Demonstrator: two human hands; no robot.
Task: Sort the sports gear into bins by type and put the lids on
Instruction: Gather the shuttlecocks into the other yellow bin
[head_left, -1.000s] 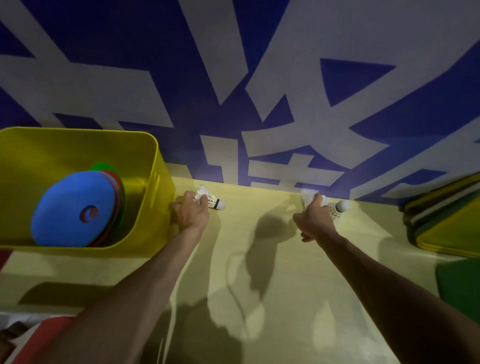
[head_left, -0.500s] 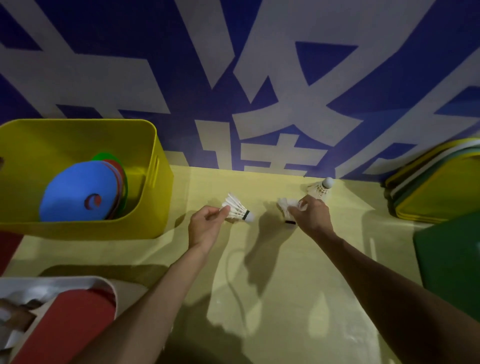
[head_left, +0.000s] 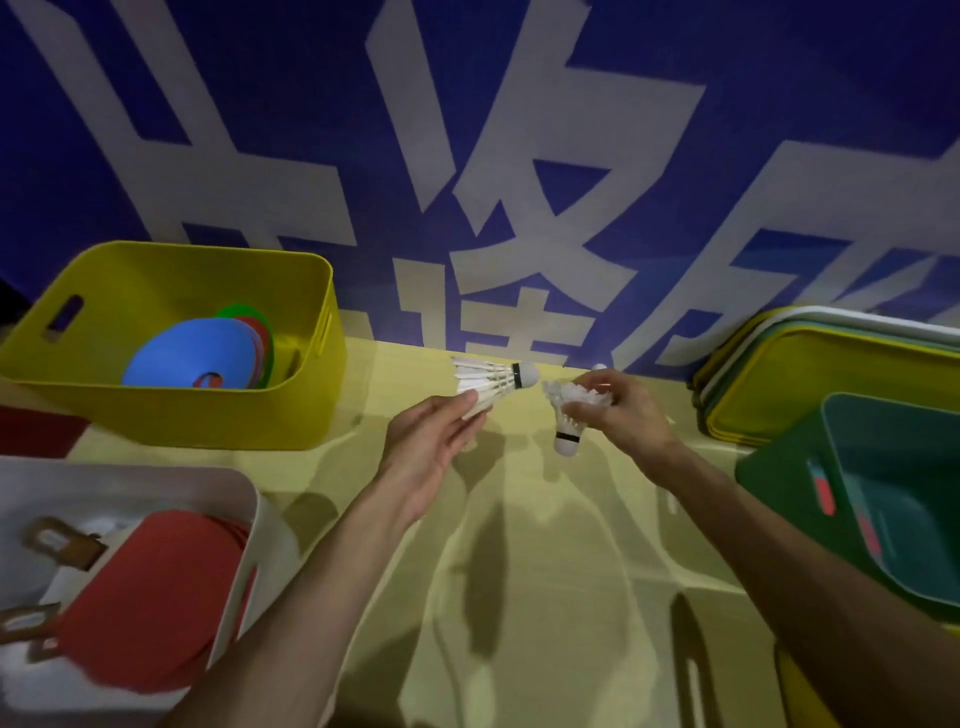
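head view: the left hand (head_left: 431, 441) pinches a white feather shuttlecock (head_left: 485, 382) by its skirt, cork pointing right, lifted above the pale yellow tabletop (head_left: 519, 571). just beside it, the right hand (head_left: 626, 413) grips a bunch of white shuttlecocks (head_left: 570, 428), one hanging cork down, another's cork peeping above the fingers. at far left a yellow plastic bin (head_left: 208, 418) holds flat blue, red and green discs (head_left: 189, 358). nearer, a white bin (head_left: 249, 501) holds red-faced paddles (head_left: 156, 587). at right sit a green bin (head_left: 779, 480) and stacked lids (head_left: 779, 374).
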